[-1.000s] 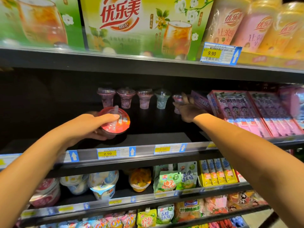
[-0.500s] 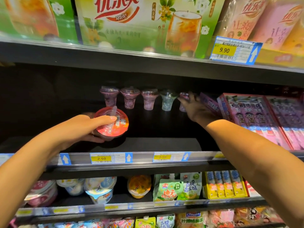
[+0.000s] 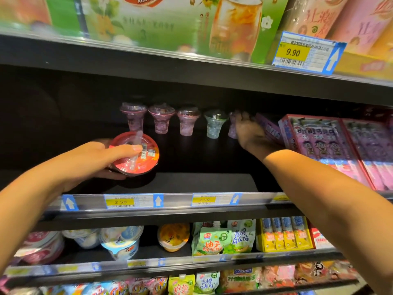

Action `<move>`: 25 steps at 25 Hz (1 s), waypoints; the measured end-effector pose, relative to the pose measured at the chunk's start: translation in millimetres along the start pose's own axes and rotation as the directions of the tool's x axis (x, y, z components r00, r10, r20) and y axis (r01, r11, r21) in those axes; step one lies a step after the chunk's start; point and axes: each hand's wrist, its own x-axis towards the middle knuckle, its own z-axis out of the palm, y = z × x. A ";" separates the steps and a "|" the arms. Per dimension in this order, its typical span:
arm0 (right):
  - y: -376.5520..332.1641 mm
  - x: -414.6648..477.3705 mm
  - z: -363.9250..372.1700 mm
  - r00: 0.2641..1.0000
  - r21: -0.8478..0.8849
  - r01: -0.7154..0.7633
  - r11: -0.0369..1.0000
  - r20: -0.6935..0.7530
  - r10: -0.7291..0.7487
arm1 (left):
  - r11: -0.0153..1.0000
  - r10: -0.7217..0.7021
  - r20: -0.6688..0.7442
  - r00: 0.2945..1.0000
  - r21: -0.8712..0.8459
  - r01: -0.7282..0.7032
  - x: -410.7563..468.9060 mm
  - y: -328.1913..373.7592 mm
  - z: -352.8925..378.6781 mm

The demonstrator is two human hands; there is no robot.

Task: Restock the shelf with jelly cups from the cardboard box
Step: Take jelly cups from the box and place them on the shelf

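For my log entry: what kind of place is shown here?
Most likely a grocery store aisle: price tags line the shelf edge, and packaged snacks fill the tiers.

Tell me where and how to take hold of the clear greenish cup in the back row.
Grip the greenish cup by its narrow waist below the flared lid, coming straight in from the front. It stands upright with pink cups close on both sides, so side approaches look cramped.

Red-lidded jelly cup (image 3: pixel 136 153) with orange patches; black shelf (image 3: pixel 191 182); yellow-and-blue price tags (image 3: pixel 129 201); pink striped snack boxes (image 3: pixel 331 145); one pale green cup (image 3: pixel 214 126) among purplish ones.
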 end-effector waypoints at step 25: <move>-1.5 -0.6 -21.1 1.000 0.028 -0.005 1.000 0.018 0.005 | 0.998 0.005 0.021 1.000 -0.066 -0.003 7.5 -4.7 -1.7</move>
